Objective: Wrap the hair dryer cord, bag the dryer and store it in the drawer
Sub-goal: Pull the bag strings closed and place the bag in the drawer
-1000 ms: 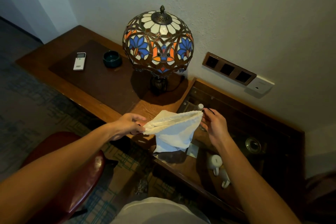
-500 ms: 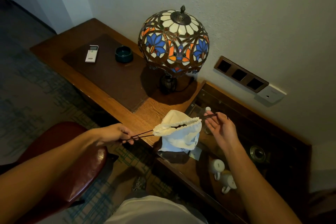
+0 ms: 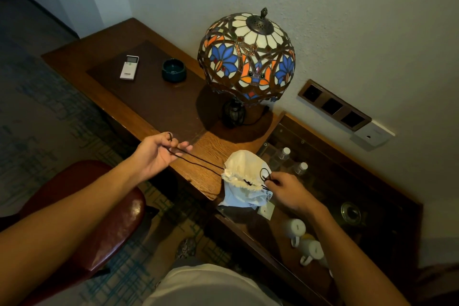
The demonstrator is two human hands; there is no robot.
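Observation:
A white cloth drawstring bag (image 3: 244,176) hangs between my hands above the desk's front edge, its gathered mouth nearly closed. The hair dryer itself is hidden; the bag bulges as if something is inside. My left hand (image 3: 159,154) holds the left end of the black drawstring (image 3: 198,160), pulled out taut to the left. My right hand (image 3: 285,187) pinches the short drawstring loop at the bag's right side. The open drawer (image 3: 320,171), dark wood, lies under and to the right of the bag.
A stained-glass lamp (image 3: 247,57) stands on the wooden desk (image 3: 203,149). A white remote (image 3: 129,67) and a dark green ashtray (image 3: 173,70) lie further left. Water bottles (image 3: 283,155), white mugs (image 3: 295,228) sit in the drawer. A red chair (image 3: 99,218) is below left.
My left hand has drawn the string further out to the left and the bag's mouth has cinched tighter. My right hand has dropped closer to the bag.

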